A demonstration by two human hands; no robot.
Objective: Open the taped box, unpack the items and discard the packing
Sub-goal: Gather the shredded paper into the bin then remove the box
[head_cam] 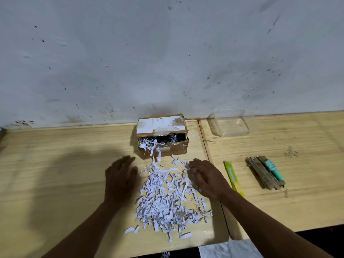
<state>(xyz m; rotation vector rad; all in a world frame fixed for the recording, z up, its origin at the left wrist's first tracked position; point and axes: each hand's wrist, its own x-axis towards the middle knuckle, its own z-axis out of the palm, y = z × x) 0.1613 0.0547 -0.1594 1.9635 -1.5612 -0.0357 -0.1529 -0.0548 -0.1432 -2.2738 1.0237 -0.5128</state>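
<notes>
A small cardboard box [173,148] stands open against the wall, its lid [161,125] tipped back and shredded paper spilling over its front edge. A wide pile of shredded paper [165,200] lies on the table in front of it. My left hand [121,178] rests flat on the table at the pile's left edge, fingers apart, holding nothing. My right hand [206,178] lies palm down on the pile's right side, fingertips touching a few strips. Unpacked items [265,172], several brown sticks and a teal tube, lie together at the right.
A yellow-green utility knife [232,176] lies just right of my right hand. A clear plastic container [230,122] stands by the wall at the back right. A seam runs between two wooden tabletops [208,153]. White plastic [229,248] shows below the table's front edge.
</notes>
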